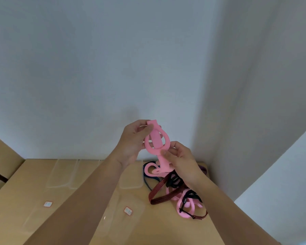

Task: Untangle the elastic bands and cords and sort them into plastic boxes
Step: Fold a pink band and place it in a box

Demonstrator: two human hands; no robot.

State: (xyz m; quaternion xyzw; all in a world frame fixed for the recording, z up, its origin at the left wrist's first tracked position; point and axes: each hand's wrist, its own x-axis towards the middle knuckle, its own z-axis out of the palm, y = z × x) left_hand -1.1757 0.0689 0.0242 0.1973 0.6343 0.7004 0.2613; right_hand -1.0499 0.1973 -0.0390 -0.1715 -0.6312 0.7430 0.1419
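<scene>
1. Left hand (132, 144) was up in front of the wall (113, 68), thumb and fingers curled round the top end of a pink band (156, 138). Right hand (182, 161) sat just below and to its right, thumb and fingertips pinching the same band lower down, under its loops.
2. Tough to read: the band's lower part dropped behind the right hand. Whether it was caught in the pile (175, 193) underneath could not be told.
3. That pile lay on the table (166, 227), below the right wrist, which covered its middle. It was a knot of more pink loops, black cords (173, 181), a maroon striped cord (159, 195) and a blue band (147, 181). A purple scrap (203, 169) peeked out beyond the right hand, too hidden to name.
4. So the held band hung between both hands, clear of the table, above the pile's far edge.
5. Clear boxes (60, 174) stood on the table to the left of the pile, partly crossed by the left forearm. Their outlines were faint, two small labels (48, 203) being the plainest marks. Their number and contents could not be made out.
</scene>
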